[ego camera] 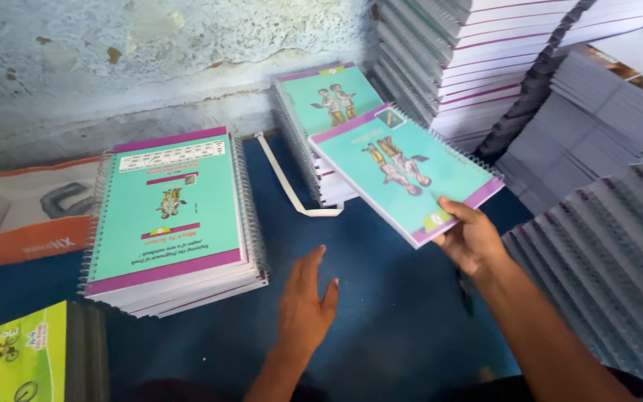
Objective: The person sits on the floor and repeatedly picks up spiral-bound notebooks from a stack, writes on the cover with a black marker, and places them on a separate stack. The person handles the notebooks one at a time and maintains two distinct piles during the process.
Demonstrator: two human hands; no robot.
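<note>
My right hand (472, 240) grips the near corner of a teal spiral notebook (403, 173) with purple edges, held tilted above the blue surface (388, 298). Its far end overlaps a short stack of the same notebooks (321, 104) by the wall. My left hand (304, 301) hovers flat and empty over the blue surface, fingers together, between that stack and a second stack of teal notebooks (169, 219) lying back cover up at the left.
Tall piles of spiral-bound white and grey books (478, 59) fill the back right and right side (604, 253). A white strap (288, 186) lies between the stacks. An orange bag (24, 216) and a green-covered pile (16, 361) sit at the left.
</note>
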